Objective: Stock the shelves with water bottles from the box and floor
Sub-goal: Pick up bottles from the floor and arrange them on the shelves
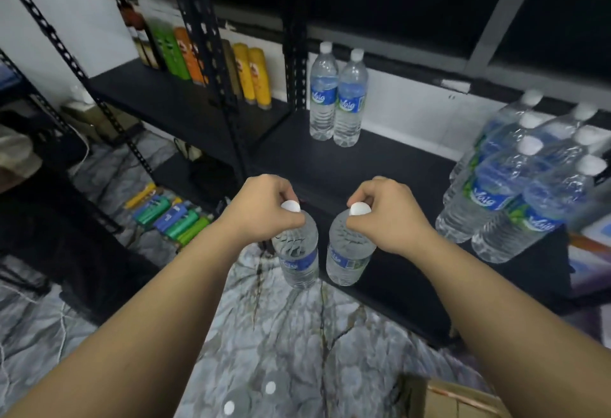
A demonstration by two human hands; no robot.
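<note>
Carrying two water bottles at once, the person was mid-way through a stocking trip. The left hand [264, 211] had its grip curled tight round the neck of the left bottle [297, 252], just under the white cap, and the right hand [385, 212] gripped the right bottle [348, 254] in the same way. Both bottles hung upright and close together, seemingly just short of the front edge of the black shelf [380, 169]; whether their bases had cleared that edge could not be told.

On the shelf, a pair of bottles [337, 97] stood touching at the back, and a cluster of bottles [515, 179] crowded the right end, with bare board between. More bottle caps [270, 387] showed on the floor below, beside a cardboard box [456, 399].

The next move probably called for carrying both bottles forward over the edge and setting them down upright in the open stretch, bases flat before either grip let go, as holding them by the neck could let them swing.
</note>
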